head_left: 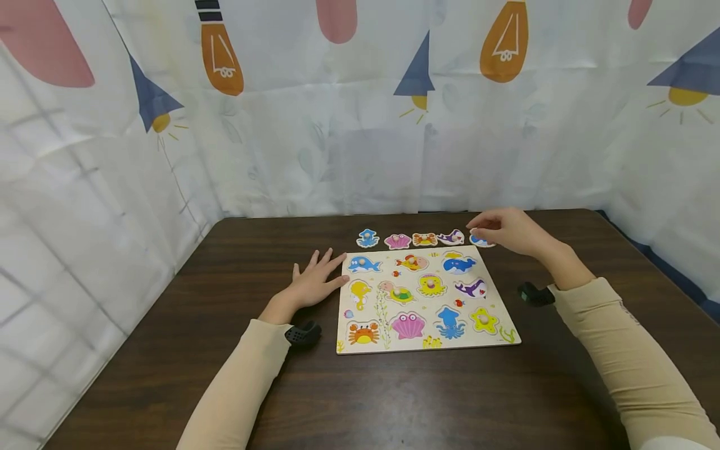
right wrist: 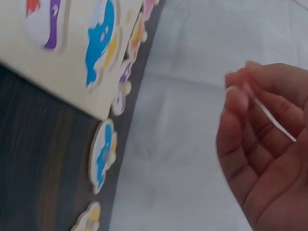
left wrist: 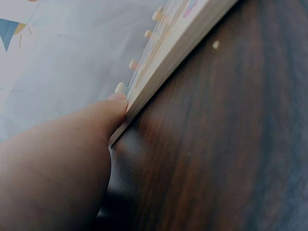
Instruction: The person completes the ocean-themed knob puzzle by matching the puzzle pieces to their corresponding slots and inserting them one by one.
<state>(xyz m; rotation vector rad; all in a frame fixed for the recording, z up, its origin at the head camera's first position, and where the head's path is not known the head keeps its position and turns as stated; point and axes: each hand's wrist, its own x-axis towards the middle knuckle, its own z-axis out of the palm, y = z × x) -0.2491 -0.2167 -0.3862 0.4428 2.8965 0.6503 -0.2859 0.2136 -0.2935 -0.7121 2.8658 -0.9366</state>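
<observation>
A wooden sea-animal puzzle board (head_left: pixel 368 347) lies flat on the table. Spread fingers of my left hand (head_left: pixel 309 284) rest at its left edge; in the left wrist view, the thumb (left wrist: pixel 113 113) touches the board's side. My right hand (head_left: pixel 514 231) hovers past the board's far right corner, over a blue whale piece (right wrist: pixel 102 156) it partly covers in the head view. Its fingers are loosely bent, with nothing visible between them. Behind the board lie a squid piece (head_left: pixel 367 239), a pink shell piece (head_left: pixel 397 241), a crab piece (head_left: pixel 424 239) and a purple whale piece (head_left: pixel 452 237).
Knobbed pieces sit in the board, among them a dolphin (head_left: pixel 362 264), an octopus (head_left: pixel 431 285) and a starfish (head_left: pixel 484 320). Another yellow-and-white piece (right wrist: pixel 89 219) lies past the blue whale. A printed curtain (head_left: pixel 365 156) hangs behind the dark table (head_left: pixel 270 250).
</observation>
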